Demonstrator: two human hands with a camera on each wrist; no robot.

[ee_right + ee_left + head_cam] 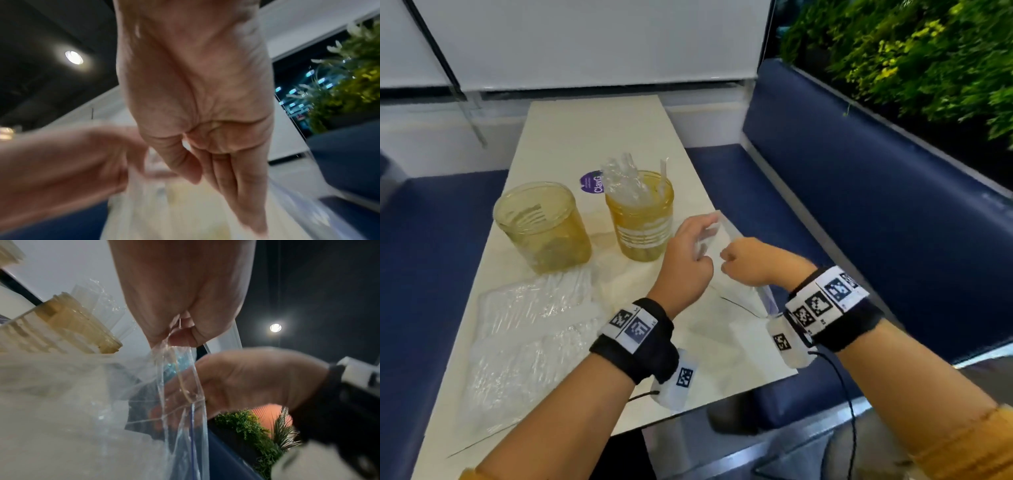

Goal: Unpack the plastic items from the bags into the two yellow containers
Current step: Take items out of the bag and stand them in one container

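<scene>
Two yellow containers stand mid-table: the left one (541, 226) looks empty, the right one (640, 219) holds several clear plastic items (626, 181). Just right of them I hold a clear plastic bag (717, 236) between both hands, above the table. My left hand (688, 253) pinches the bag's top edge (179, 344). My right hand (746, 260) grips the other side of the bag (185, 395), thumb pressed against the fingers (236, 186). What the bag contains is too blurred to tell. The right container (82, 327) shows in the left wrist view.
A second clear bag (534, 329) full of clear plastic pieces lies on the cream table (585, 130) at the front left. A purple sticker (590, 183) sits behind the containers. Blue bench seats (859, 192) flank the table; plants (911, 51) at the right.
</scene>
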